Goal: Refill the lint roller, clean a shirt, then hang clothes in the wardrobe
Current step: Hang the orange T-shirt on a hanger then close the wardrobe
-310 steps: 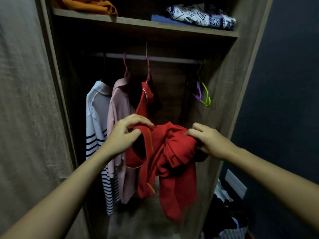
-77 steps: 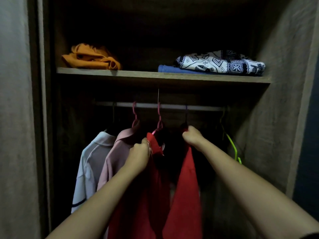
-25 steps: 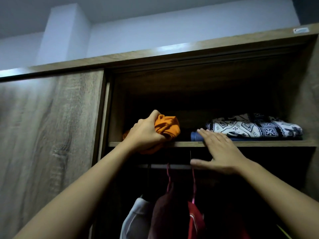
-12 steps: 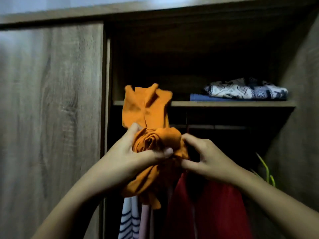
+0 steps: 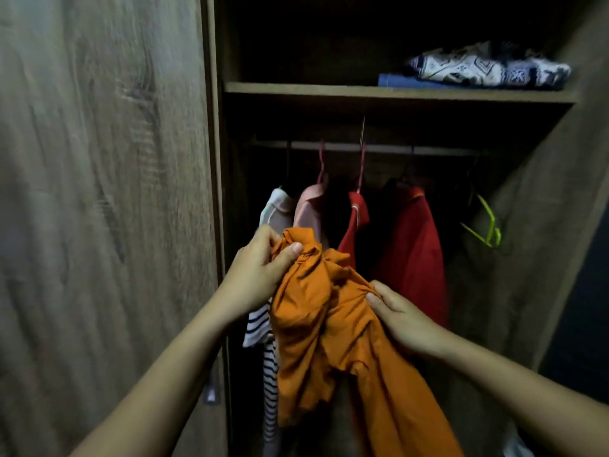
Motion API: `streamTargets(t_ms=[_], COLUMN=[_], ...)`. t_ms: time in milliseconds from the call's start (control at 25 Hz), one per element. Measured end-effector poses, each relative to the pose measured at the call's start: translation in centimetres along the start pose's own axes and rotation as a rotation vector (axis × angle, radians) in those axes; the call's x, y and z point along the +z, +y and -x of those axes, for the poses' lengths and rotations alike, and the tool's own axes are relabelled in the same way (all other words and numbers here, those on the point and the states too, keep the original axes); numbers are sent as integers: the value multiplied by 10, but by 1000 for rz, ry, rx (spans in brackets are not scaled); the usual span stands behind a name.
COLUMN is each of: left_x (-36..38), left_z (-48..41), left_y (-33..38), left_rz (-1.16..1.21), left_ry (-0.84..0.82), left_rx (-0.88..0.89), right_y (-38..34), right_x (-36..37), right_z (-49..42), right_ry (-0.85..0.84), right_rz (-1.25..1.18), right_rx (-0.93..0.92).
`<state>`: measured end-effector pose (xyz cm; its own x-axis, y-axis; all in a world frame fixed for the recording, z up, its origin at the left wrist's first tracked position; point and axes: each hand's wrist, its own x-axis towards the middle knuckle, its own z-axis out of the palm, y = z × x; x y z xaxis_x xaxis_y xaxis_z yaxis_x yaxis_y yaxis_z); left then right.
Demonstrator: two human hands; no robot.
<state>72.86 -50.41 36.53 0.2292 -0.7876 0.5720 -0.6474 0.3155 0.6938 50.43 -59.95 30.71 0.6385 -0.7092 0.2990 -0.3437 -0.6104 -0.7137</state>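
The orange garment (image 5: 329, 324) is bunched in the air in front of the open wardrobe (image 5: 534, 209), held between both hands, with its lower folds trailing toward the near edge of view. The left hand (image 5: 260, 268) grips a crumpled edge at the top left, thumb pressed over the cloth. The right hand (image 5: 400, 313) pinches a gathered fold lower and to the right, its fingers (image 5: 375, 296) curled into the fabric.

The step in hand looks like shaking the garment out to find its collar or shoulders before it goes on a hanger. To do that well, the person would likely work the hands along one edge until the neckline shows. Drawing the hands apart would then let the cloth fall flat and loosen the twisted middle. Pulling hard while it is knotted may only tighten the twist.

A free green hanger (image 5: 492, 229) hangs at the far right of the rail (image 5: 389, 148), well apart from the hands. It seems the natural one to take, though one hand must let go first. Between it and the hands hang a red shirt (image 5: 412, 245) and a second red piece (image 5: 354, 225). A pink shirt (image 5: 309, 209) and a striped shirt (image 5: 257, 329) hang just behind the left hand and could snag. Folded cloths (image 5: 487, 65) lie at the right of the shelf (image 5: 296, 88) above. The door (image 5: 99, 225) stands close on the left, limiting elbow room.
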Motion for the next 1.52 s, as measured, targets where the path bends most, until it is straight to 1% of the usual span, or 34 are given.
streamTargets(t_ms=[120, 160, 240, 320, 400, 440, 480, 560, 600, 680, 720, 800, 840, 920, 1000, 1040, 1160, 1200, 1280, 1360, 1440, 1520], left_x=[-1, -2, 2, 16, 40, 51, 61, 76, 78, 74, 68, 50, 40, 17, -5, -15, -39, -43, -49, -54, -59, -62], left_z=[8, 10, 13, 18, 27, 32, 37, 43, 44, 42, 40, 34, 31, 25, 20, 18, 11, 9, 7, 6, 8, 13], left_y=[0, 3, 12, 17, 13, 11, 9, 6, 6, 7, 7, 3, 0, -5, -12, -18, -37, -43, -53, -62, -69, -72], left_rz=[397, 461, 497, 461, 375, 360, 369, 408, 428, 458, 456, 415, 379, 274, 194, 182, 118, 83, 11, -67, -159, -221], left_ry=[-133, -179, -240, -240, -192, -187, -201, -227, -238, -271, -293, -359, -391, -418, -413, -400, -310, -283, -249, -228, -199, -165], left_rx=[-43, -43, -27, -49, -87, -111, -126, -143, -149, -161, -163, -158, -146, -86, -35, -30, -3, 3, 6, -2, -3, 19], right_y=[-3, -2, 2, -2, -12, -18, -23, -28, -29, -26, -24, -19, -18, -11, -8, -8, -13, -14, -17, -20, -20, -19], right_x=[5, 5, 7, 11, 16, 17, 17, 15, 16, 14, 12, 5, 1, -9, -16, -19, -34, -39, -48, -57, -67, -78], right_z=[11, 15, 25, 35, 43, 47, 51, 60, 64, 65, 62, 54, 50, 42, 34, 31, 28, 30, 34, 37, 39, 45], right_ry=[-46, -78, -131, -79, 42, 75, 64, 14, 16, 99, 158, 265, 318, 393, 461, 510, 664, 672, 606, 541, 554, 541], right_rz=[8, 1, 49, 36, -186, -288, -354, -300, -211, -8, 55, 132, 132, 27, -115, -141, -125, -116, -78, 34, 163, 235], right_rx=[58, 70, 107, 119, 162, 199, 207, 134, 90, 40, 34, 60, 89, 169, 233, 259, 286, 277, 229, 201, 227, 287])
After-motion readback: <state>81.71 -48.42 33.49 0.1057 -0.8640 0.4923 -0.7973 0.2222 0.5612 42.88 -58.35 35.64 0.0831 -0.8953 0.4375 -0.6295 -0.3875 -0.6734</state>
